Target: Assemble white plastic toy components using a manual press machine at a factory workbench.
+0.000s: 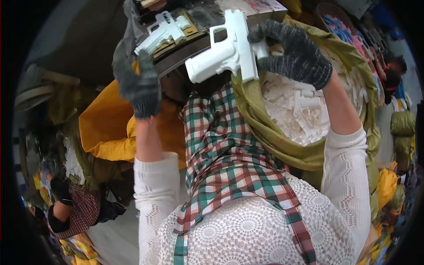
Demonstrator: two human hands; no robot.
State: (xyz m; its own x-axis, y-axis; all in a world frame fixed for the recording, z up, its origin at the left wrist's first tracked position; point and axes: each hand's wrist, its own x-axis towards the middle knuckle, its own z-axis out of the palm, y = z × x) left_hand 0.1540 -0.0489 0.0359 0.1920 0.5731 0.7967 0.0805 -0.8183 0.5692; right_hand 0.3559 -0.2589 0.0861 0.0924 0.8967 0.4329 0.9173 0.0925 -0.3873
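Note:
In my right hand (293, 53), gloved in dark grey knit, the fingers close on the right side of a white plastic toy pistol (240, 48). The toy hangs over my lap with its grip pointing left. A short white piece (262, 49) shows between my thumb and fingers; I cannot tell whether it belongs to that toy. My left hand (138, 86), in a matching glove, has its thumb and fingers apart. Just beyond its fingertips, a second white toy pistol (164, 33) lies on a brass-coloured plate (191, 30) at the bench edge; contact is unclear.
An olive woven sack (265, 128) full of white plastic parts (304, 112) stands at my right. Yellow-orange cloth or sacking (106, 119) lies at my left. A pale box (265, 8) sits on the bench. Other people work at far left (75, 203) and far right (391, 77).

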